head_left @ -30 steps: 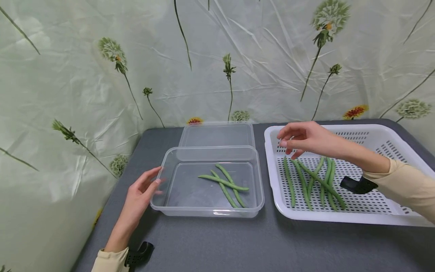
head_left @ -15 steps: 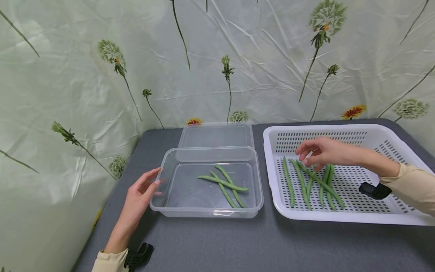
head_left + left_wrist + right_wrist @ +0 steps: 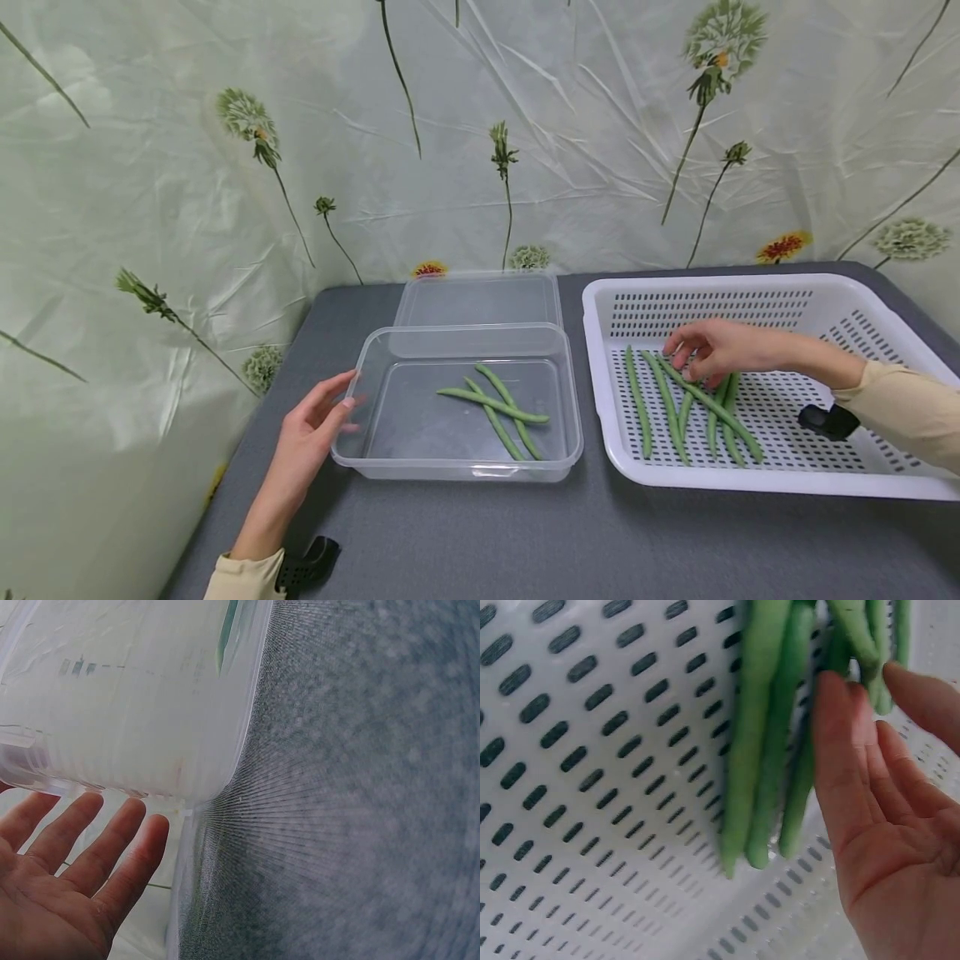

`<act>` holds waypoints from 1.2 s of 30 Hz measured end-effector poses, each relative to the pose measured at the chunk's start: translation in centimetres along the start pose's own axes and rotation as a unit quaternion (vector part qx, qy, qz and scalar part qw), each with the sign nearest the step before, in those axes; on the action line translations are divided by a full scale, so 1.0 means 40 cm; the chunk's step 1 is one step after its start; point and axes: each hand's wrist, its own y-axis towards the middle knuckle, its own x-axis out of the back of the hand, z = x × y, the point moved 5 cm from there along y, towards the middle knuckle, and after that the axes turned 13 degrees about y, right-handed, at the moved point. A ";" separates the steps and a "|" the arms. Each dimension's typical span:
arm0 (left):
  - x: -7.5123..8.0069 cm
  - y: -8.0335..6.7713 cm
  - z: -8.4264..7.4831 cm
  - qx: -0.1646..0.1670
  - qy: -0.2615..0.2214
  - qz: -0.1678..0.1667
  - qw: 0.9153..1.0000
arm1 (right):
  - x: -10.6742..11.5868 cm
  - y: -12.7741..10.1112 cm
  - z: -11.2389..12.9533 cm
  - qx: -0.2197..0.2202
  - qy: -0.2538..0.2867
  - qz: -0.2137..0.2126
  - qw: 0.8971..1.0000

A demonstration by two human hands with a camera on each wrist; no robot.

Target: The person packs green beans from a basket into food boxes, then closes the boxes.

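My left hand (image 3: 307,433) is at the left end of a clear plastic box (image 3: 457,468), its fingers nearly straight. In the left wrist view the fingertips (image 3: 135,806) lie against or just beside the box wall. A few green beans (image 3: 498,406) lie crossed in the box. In the head view my right hand (image 3: 723,348) reaches into a white perforated basket (image 3: 825,479), over the far ends of several green beans (image 3: 720,408). The right wrist view shows a bean tip (image 3: 866,664) between thumb and extended fingers; no firm grip is visible.
A clear lid (image 3: 480,300) lies flat behind the box. The grey cloth-covered table (image 3: 480,542) runs in front of both containers. A flower-printed sheet (image 3: 450,167) hangs behind the table and along its left side.
My right hand has moved right and down from above the basket's left part to the bean ends. The left hand has stayed at the box, and the beans lie as before.
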 end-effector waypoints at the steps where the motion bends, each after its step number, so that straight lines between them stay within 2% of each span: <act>1: 0.000 0.000 0.000 -0.001 0.000 0.000 1.000 | -0.001 0.002 -0.003 0.002 -0.001 0.002 1.000; 10: 0.001 0.001 -0.004 -0.003 -0.002 -0.001 1.000 | -0.008 0.011 -0.017 0.009 -0.023 0.020 0.999; 16: 0.001 0.003 -0.005 0.001 0.000 0.001 1.000 | -0.004 0.004 -0.011 0.010 0.000 0.031 0.999; 21: 0.000 0.001 -0.004 -0.001 0.001 0.000 1.000 | 0.006 -0.007 -0.003 0.007 0.001 0.022 1.000; 25: 0.000 0.000 -0.002 -0.003 0.001 -0.002 1.000 | 0.015 -0.016 0.008 0.020 0.000 0.011 1.000; 36: 0.000 -0.001 0.001 -0.003 -0.001 -0.002 1.000 | 0.006 -0.024 0.048 0.056 0.058 -0.006 0.997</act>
